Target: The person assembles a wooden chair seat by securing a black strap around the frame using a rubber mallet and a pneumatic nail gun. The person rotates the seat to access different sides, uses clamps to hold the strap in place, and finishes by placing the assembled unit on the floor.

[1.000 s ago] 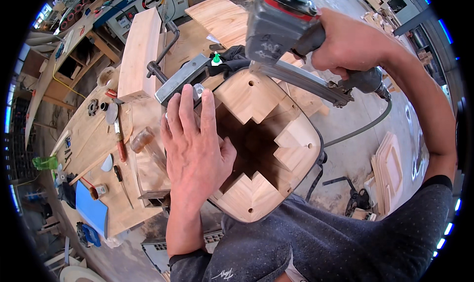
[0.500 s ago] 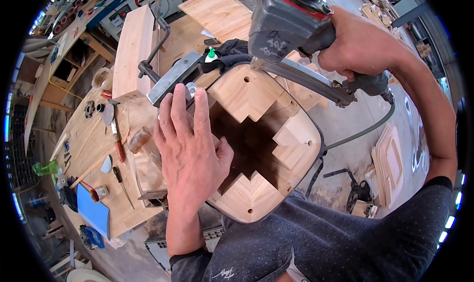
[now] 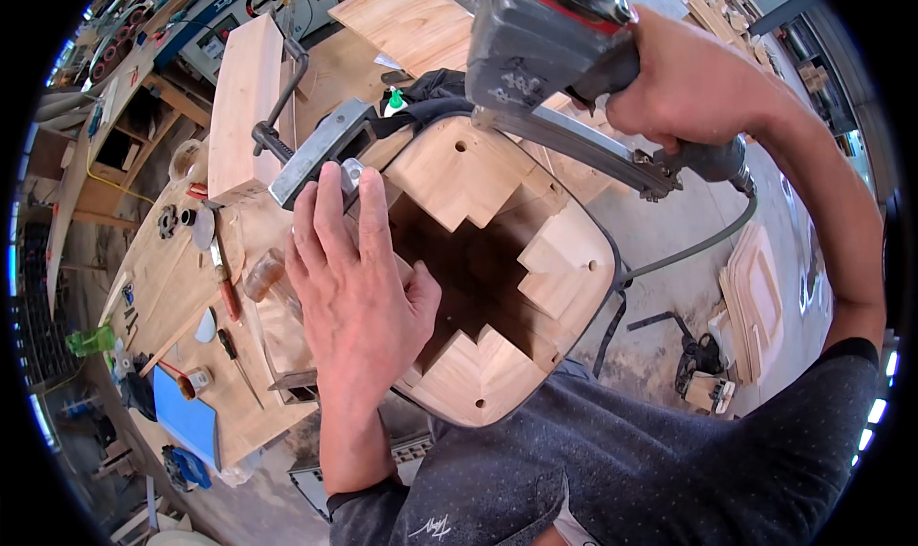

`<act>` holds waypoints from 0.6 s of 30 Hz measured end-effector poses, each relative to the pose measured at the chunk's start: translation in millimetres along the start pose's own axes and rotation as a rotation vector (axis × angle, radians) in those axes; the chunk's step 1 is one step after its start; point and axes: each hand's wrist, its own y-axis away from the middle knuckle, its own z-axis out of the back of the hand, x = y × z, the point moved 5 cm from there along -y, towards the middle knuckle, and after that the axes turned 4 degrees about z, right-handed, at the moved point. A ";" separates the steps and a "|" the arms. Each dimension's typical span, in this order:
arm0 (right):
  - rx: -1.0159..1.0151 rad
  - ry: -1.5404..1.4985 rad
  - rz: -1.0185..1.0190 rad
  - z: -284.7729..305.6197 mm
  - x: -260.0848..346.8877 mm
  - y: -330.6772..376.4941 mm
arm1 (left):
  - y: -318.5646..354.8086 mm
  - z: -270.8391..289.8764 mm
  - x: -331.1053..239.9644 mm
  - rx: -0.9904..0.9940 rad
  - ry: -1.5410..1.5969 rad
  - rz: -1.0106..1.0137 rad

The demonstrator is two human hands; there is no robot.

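left hand (image 3: 356, 293): flat, fingers spread, pressed on wood frame (image 3: 497, 259) at frame centre, fingertips by clamp (image 3: 316, 154) | right hand (image 3: 693, 87): upper right, closed around power tool (image 3: 545, 39) above frame's top edge | desk (image 3: 172, 288): left, scattered tools
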 end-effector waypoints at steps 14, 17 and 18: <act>-0.048 -0.225 -0.129 -19.4 -29.9 91.2 | 4.8 -0.5 -0.2 -0.044 -0.057 -0.021; -0.004 -0.285 -0.290 -23.7 -38.0 124.8 | 7.1 -1.9 -0.5 -0.029 -0.074 0.008; 0.012 -0.276 -0.347 -27.6 -44.8 135.4 | 6.1 -2.9 -0.4 -0.030 -0.079 0.004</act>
